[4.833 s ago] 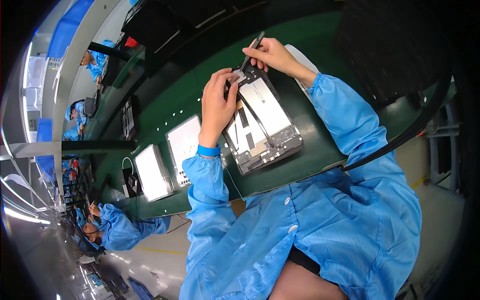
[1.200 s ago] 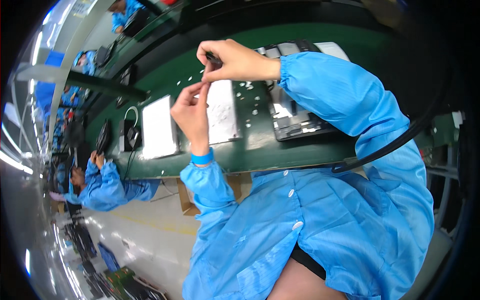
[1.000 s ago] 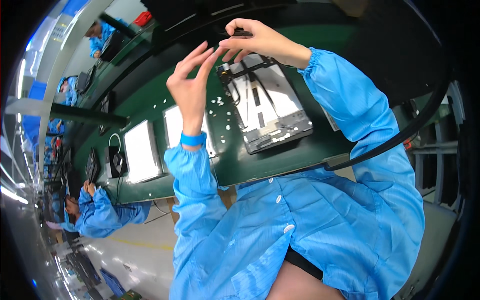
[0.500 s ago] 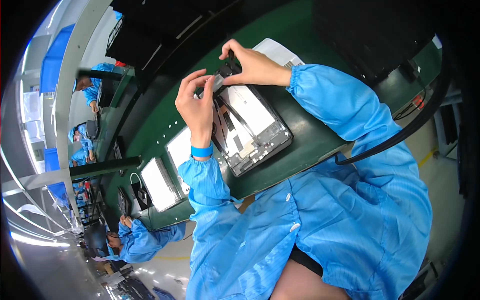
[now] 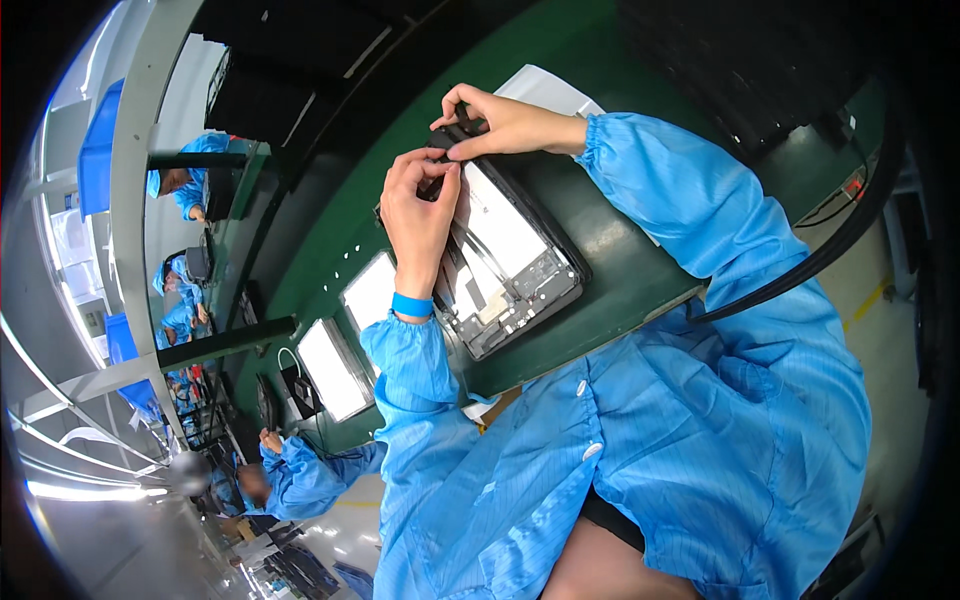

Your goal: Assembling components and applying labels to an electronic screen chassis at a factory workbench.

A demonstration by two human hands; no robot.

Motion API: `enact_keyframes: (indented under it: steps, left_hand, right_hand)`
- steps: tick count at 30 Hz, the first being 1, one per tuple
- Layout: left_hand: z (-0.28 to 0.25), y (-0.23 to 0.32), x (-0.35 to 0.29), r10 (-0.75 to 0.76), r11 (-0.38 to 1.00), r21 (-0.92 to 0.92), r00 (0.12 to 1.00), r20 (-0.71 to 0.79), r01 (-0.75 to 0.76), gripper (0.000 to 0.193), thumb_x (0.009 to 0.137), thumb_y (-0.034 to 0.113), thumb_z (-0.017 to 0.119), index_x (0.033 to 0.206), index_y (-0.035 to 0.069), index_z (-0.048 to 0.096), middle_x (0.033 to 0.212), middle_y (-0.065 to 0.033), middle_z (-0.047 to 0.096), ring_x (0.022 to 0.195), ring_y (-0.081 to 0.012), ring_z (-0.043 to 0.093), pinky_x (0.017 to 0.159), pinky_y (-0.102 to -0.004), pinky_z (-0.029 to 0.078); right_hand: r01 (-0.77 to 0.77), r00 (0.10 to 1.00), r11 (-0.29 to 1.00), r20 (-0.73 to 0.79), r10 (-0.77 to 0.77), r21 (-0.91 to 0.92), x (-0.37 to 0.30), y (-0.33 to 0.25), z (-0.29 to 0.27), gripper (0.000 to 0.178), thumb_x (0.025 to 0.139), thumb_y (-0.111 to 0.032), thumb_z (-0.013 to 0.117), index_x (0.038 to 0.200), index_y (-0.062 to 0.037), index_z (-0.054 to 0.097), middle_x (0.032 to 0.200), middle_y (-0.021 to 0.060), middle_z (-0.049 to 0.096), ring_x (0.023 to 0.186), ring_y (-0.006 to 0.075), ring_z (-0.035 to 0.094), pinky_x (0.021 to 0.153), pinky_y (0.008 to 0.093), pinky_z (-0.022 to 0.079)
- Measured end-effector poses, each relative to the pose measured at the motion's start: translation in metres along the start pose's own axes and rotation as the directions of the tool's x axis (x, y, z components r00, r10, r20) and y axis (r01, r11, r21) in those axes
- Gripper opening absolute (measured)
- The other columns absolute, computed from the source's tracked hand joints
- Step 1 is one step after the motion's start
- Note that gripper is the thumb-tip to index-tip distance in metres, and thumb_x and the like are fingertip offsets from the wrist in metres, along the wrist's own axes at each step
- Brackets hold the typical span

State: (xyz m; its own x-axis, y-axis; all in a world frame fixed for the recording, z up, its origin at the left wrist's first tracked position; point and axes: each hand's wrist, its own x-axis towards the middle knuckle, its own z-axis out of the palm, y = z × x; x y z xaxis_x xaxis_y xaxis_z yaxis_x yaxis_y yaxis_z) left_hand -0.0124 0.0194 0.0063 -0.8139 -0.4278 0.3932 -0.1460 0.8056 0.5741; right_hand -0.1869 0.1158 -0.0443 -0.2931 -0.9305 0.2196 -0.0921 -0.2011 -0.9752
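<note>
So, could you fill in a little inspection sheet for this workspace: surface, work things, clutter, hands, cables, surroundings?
Surface: green bench, reflecting light.
Work things: flat device lying on the bench, its inner parts exposed; a dark tool, mostly hidden.
Clutter: small white bits, a pale flat stack and a pale panel left of the device; a white object beyond the right hand.
Hands: right hand holds the dark tool; left hand is at the device's far end, its grip unclear.
Cables: thick black cable crossing in front of the right sleeve.
Surroundings: blue-clothed co-workers and a grey post, both at left.
</note>
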Motion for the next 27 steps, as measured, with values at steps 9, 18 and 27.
enact_keyframes:
  steps: [9,18,27]
  left_hand:
    - [-0.008,0.009,-0.001,0.036,0.999,0.018,0.999,-0.003,-0.036,0.010,0.084,0.006,0.074,0.089,-0.002,0.070,0.112,-0.0095,0.065,0.078,-0.0196,0.069,0.070,-0.0306,0.055]
    - [-0.011,0.002,0.001,-0.057,0.998,-0.007,0.995,0.084,0.058,0.013,0.085,0.009,0.071,0.085,-0.003,0.068,0.114,-0.0114,0.061,0.087,-0.0211,0.067,0.076,-0.0317,0.054]
    - [-0.034,-0.021,-0.065,-0.031,0.995,-0.096,0.989,-0.146,0.017,0.055,0.097,0.022,0.063,0.145,0.005,0.042,0.155,-0.0238,0.036,0.129,-0.0335,0.051,0.103,-0.0418,0.042]
  right_hand:
    - [-0.137,0.988,0.985,0.057,0.144,-0.101,0.019,-0.008,-0.007,0.050,0.082,-0.008,0.077,0.117,-0.0079,0.041,0.111,0.0081,0.062,0.101,0.0157,0.057,0.088,0.0292,0.046]
    - [-0.170,0.963,0.945,0.158,0.220,-0.278,0.036,-0.011,-0.010,0.060,0.074,-0.006,0.082,0.119,-0.0062,0.043,0.104,0.0073,0.060,0.098,0.0155,0.056,0.084,0.0288,0.045]
    - [0.089,0.950,0.937,-0.255,-0.183,-0.338,-0.100,-0.020,0.010,0.040,0.092,-0.020,0.073,0.113,-0.0078,0.041,0.136,0.0194,0.060,0.118,0.0235,0.057,0.101,0.0391,0.043]
